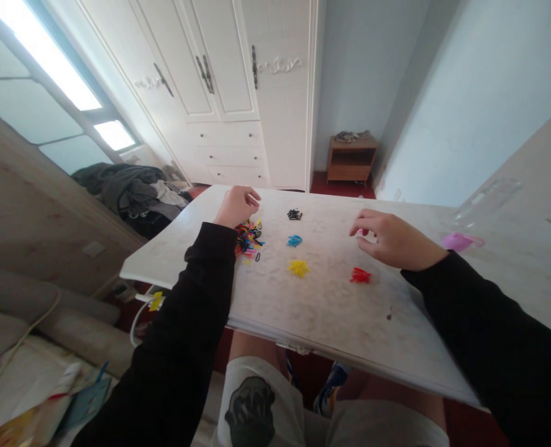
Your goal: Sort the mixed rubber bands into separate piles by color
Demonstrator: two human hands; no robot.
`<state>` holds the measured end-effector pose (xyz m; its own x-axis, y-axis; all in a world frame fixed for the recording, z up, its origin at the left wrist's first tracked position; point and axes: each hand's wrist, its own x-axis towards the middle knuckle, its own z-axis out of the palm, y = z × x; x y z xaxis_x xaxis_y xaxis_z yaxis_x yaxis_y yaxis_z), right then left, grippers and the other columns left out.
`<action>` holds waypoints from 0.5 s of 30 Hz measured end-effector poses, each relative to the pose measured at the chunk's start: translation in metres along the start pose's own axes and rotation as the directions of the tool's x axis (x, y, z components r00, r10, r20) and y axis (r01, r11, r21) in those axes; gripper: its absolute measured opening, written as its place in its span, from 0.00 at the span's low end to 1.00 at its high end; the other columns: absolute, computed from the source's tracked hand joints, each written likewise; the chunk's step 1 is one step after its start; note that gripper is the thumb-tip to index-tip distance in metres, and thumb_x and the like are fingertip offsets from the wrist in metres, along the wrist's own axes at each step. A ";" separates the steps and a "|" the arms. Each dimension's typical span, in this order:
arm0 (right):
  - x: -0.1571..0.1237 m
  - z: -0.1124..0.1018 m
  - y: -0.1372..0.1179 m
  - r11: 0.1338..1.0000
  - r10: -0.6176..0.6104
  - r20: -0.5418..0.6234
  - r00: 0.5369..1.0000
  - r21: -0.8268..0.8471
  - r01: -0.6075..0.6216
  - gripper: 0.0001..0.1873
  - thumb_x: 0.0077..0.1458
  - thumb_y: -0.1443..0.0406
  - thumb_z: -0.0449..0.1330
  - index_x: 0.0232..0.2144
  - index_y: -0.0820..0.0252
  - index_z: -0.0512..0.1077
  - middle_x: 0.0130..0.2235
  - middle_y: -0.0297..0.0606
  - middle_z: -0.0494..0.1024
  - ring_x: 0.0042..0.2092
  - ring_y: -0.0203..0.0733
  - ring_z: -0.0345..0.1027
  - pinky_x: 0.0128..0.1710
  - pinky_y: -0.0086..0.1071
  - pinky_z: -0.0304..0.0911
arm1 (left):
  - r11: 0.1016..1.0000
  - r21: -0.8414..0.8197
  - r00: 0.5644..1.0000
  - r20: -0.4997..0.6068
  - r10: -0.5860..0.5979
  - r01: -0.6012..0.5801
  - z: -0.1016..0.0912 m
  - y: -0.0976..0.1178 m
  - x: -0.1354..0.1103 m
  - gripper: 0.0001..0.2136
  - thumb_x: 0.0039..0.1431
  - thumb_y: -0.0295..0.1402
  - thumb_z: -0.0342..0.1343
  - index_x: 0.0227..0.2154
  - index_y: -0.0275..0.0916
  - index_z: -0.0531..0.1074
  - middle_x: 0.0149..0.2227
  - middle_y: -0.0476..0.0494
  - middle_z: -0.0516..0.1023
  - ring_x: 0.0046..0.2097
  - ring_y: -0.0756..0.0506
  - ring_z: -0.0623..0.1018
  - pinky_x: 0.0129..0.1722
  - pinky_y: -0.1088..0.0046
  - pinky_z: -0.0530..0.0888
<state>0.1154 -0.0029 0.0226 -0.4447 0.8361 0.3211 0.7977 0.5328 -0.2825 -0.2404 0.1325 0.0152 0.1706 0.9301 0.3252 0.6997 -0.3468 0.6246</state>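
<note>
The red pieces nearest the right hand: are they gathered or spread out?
Gathered: the red pieces lie together in one small heap on the table, apart from the yellow heap.

I've got my left grip (238, 206), fingers (253, 193) curled, forearm (189, 310) stretched behind it; well to its right, my right grip (378, 237) arches, thumb (369, 248) and bent fingers pointing inward!
</note>
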 end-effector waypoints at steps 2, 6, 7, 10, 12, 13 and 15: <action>0.000 0.000 0.000 1.000 0.010 0.005 1.000 -0.001 -0.010 0.08 0.53 0.68 0.57 0.32 0.59 0.77 0.39 0.41 0.77 0.35 0.43 0.72 0.38 0.37 0.64 | 0.999 0.008 0.994 0.104 -0.041 0.040 -0.002 -0.009 -0.001 0.12 0.39 0.19 0.60 0.28 0.39 0.79 0.24 0.48 0.80 0.27 0.46 0.78 0.31 0.70 0.74; 0.000 0.001 -0.001 1.000 0.024 0.022 0.999 -0.019 -0.024 0.07 0.54 0.67 0.57 0.32 0.59 0.76 0.39 0.40 0.76 0.34 0.42 0.71 0.36 0.37 0.63 | 0.999 0.016 0.990 0.131 -0.054 0.052 -0.006 -0.024 0.000 0.13 0.36 0.19 0.58 0.26 0.39 0.79 0.24 0.47 0.81 0.26 0.46 0.78 0.27 0.71 0.73; 0.000 0.001 -0.001 0.999 0.026 0.023 0.999 -0.020 -0.026 0.07 0.54 0.67 0.58 0.32 0.59 0.76 0.38 0.40 0.76 0.34 0.42 0.71 0.37 0.37 0.64 | 0.999 0.014 0.994 0.106 -0.039 0.037 -0.008 -0.027 0.000 0.13 0.36 0.19 0.58 0.27 0.39 0.79 0.24 0.47 0.81 0.26 0.46 0.78 0.27 0.72 0.73; 0.000 0.002 -0.001 1.000 0.021 0.019 1.000 -0.016 -0.021 0.06 0.54 0.67 0.58 0.32 0.59 0.76 0.38 0.41 0.76 0.36 0.43 0.72 0.38 0.37 0.64 | 0.998 0.003 0.996 0.074 -0.055 0.055 -0.013 -0.031 0.001 0.13 0.37 0.19 0.59 0.27 0.39 0.80 0.24 0.47 0.81 0.26 0.47 0.78 0.26 0.71 0.73; 0.000 0.003 0.000 1.000 0.015 0.020 1.000 -0.020 -0.015 0.07 0.54 0.67 0.58 0.32 0.59 0.76 0.39 0.41 0.76 0.36 0.43 0.72 0.38 0.37 0.64 | 0.994 0.014 0.989 0.098 -0.111 0.110 -0.014 -0.029 0.001 0.12 0.37 0.19 0.60 0.27 0.38 0.79 0.24 0.47 0.81 0.25 0.47 0.78 0.26 0.71 0.73; 0.000 0.003 0.000 1.000 0.013 0.022 1.000 -0.024 -0.012 0.07 0.54 0.67 0.57 0.32 0.59 0.76 0.39 0.41 0.76 0.35 0.43 0.71 0.38 0.37 0.64 | 0.991 0.020 0.984 0.117 -0.134 0.132 -0.014 -0.027 0.000 0.12 0.37 0.19 0.61 0.28 0.38 0.79 0.25 0.47 0.82 0.26 0.46 0.78 0.26 0.71 0.73; 0.000 0.003 0.000 1.000 0.010 0.028 1.000 -0.026 -0.009 0.07 0.55 0.66 0.57 0.32 0.59 0.76 0.39 0.41 0.76 0.35 0.42 0.71 0.37 0.36 0.63 | 0.987 0.021 0.972 0.170 -0.162 0.161 -0.014 -0.020 -0.002 0.12 0.37 0.20 0.62 0.29 0.38 0.79 0.25 0.47 0.82 0.27 0.46 0.80 0.27 0.72 0.73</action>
<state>0.1140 -0.0027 0.0197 -0.4483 0.8447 0.2925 0.8122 0.5216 -0.2615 -0.2649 0.1358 0.0119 0.1705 0.9809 0.0937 0.7327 -0.1898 0.6535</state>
